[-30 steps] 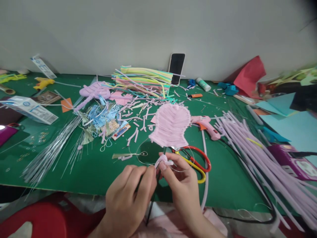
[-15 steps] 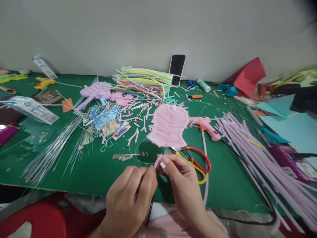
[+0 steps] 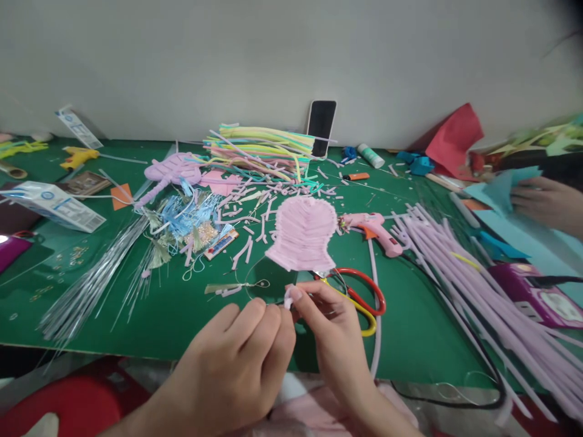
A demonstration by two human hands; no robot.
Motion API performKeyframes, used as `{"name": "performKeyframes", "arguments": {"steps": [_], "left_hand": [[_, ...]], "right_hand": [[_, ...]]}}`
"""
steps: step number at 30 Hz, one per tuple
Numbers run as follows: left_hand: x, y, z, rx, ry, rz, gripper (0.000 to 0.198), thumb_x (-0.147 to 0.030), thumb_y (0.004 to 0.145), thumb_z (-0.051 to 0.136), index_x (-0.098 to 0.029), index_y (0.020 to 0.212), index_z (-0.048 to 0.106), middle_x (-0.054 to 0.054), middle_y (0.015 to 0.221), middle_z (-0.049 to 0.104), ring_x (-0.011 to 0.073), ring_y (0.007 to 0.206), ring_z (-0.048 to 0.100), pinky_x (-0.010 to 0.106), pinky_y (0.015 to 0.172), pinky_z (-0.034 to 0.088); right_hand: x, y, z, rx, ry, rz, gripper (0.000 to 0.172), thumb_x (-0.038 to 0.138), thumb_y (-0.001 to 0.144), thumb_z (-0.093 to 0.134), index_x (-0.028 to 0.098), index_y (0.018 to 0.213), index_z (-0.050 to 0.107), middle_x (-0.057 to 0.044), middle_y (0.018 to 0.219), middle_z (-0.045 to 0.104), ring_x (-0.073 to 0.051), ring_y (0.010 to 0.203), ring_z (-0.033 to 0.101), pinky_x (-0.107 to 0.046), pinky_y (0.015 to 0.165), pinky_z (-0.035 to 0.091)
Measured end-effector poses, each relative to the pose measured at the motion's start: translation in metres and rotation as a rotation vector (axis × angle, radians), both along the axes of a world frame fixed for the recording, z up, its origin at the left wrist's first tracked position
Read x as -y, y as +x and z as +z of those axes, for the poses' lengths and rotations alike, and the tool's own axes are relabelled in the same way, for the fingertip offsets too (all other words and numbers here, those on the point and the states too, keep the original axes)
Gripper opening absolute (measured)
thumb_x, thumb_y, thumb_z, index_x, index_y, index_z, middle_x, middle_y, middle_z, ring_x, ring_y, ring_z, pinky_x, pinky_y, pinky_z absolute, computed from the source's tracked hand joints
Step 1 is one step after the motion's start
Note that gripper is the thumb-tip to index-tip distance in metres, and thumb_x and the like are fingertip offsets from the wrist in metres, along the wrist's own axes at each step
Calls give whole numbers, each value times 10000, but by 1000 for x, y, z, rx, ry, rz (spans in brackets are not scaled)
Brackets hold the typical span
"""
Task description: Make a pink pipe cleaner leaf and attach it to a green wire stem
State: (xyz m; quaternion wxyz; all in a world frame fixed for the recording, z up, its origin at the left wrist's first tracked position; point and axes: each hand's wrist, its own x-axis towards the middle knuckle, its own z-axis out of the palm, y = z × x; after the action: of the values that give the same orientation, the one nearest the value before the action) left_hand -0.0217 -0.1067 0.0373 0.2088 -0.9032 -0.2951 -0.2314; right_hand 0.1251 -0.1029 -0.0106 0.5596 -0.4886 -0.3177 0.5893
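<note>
Pink pipe-cleaner tip [image 3: 288, 298], seemingly mid-wrap, pinched by right hand [image 3: 334, 331] at desk's [image 3: 182, 315] near edge; left hand [image 3: 237, 361] fingers [image 3: 268, 318] curled shut alongside.

A craft worktable: green mat [image 3: 191, 315] strewn with pipe cleaners [image 3: 473, 273], glue gun [image 3: 373, 229], scissors [image 3: 359, 297], coloured paper [image 3: 453, 141].

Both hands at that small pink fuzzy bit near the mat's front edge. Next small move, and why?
Probably a slight further twist or fold of the pink fuzzy bit by the right hand. Its thumb and forefinger pinch the bit, the left hand closes in with curled fingers from the other side, and a short end sticks up loose. Anything gripped lower down is hidden.
</note>
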Motion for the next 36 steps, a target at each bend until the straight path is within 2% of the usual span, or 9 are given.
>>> {"name": "performKeyframes", "arguments": {"steps": [5,18,22,24,27,29,31,33,36], "left_hand": [[-15,-10,15,-13,-31,-66,302,-134,963,347,-129,970,649,57,830,702,214,840,592,352,668,453],[-40,-7,28,93,-32,-80,254,-148,935,495,-193,747,661,-10,732,713,184,804,603,305,690,451],[-41,-8,32,110,-82,-89,183,-142,900,555,-187,778,684,-2,731,716,182,768,612,300,663,471],[-37,-9,30,212,-146,-66,77,-166,862,627,-198,874,696,-5,766,715,168,752,609,293,675,491],[-27,-11,17,616,-217,105,316,-204,795,720,-240,1105,668,-9,830,680,136,695,581,273,647,502],[-18,-11,0,1055,-262,247,323,-248,826,681,-273,1147,662,-8,801,625,128,646,544,269,564,479],[-8,-10,-20,1379,-290,156,292,-386,847,641,-246,1101,678,10,788,612,148,660,566,267,520,469],[-1,-8,-39,1476,-570,156,380,-481,797,675,-245,1094,673,22,845,632,152,717,590,255,580,502],[5,-6,-53,1458,-924,310,433,-357,769,743,-262,1178,639,14,876,667,134,802,622,213,697,519]], "right_hand": [[1,0,4,-15,7,58,135,339,759,746,209,735,721,16,645,681,-108,605,600,-199,556,494],[-1,1,11,-28,18,138,109,318,752,746,212,726,743,32,617,668,-76,551,561,-166,530,482],[-2,2,6,-30,17,141,130,342,767,740,215,738,745,27,626,668,-79,561,564,-171,539,484],[-2,2,2,-55,18,143,157,369,786,725,217,753,746,23,630,665,-81,570,572,-176,554,486],[0,2,-3,-110,21,161,239,429,844,654,217,797,756,6,664,667,-86,591,586,-189,574,492],[3,2,-4,-130,38,171,264,448,865,621,227,856,765,-8,717,683,-98,634,604,-200,591,504],[6,3,-3,-123,64,192,220,421,847,653,245,921,764,-12,769,702,-108,676,619,-207,620,521],[8,4,-1,-102,79,207,173,357,815,703,263,949,758,-6,798,718,-107,699,634,-203,649,529],[8,4,-1,-97,78,167,143,296,788,733,281,927,763,2,813,727,-102,698,647,-187,640,530]]}}
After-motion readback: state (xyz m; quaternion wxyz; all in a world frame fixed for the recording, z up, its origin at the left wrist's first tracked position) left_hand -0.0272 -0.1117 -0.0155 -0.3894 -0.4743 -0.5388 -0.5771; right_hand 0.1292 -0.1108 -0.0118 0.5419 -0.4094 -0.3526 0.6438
